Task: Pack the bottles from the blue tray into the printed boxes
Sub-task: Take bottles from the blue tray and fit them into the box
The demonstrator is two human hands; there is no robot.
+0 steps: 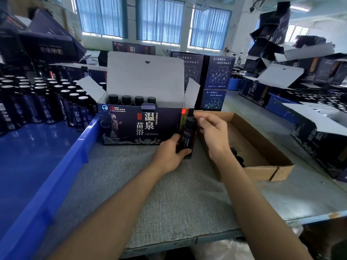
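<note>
Blue tray (56, 175) fills the left of the frame, and its far end holds upright bottles (43, 102), too many and too crowded to count. One open box (131, 126) stands at centre on the grey table (150, 194), lid flap raised. Four black-capped bottles (126, 99) stand in a row inside, along its back wall.

One more bottle (187, 136) stands in front of the box's lower right corner. It is upright, long axis vertical, cap up and base at the table. The left hand (169, 154) grips its lower body, fingers wrapped round it. The right hand (214, 134) curls at the cap, thumb and forefinger close on it; whether they pinch it I cannot tell.

One cardboard tray (262, 147) lies at right, with a few dark caps (236, 152) partly hidden behind the right arm.
</note>
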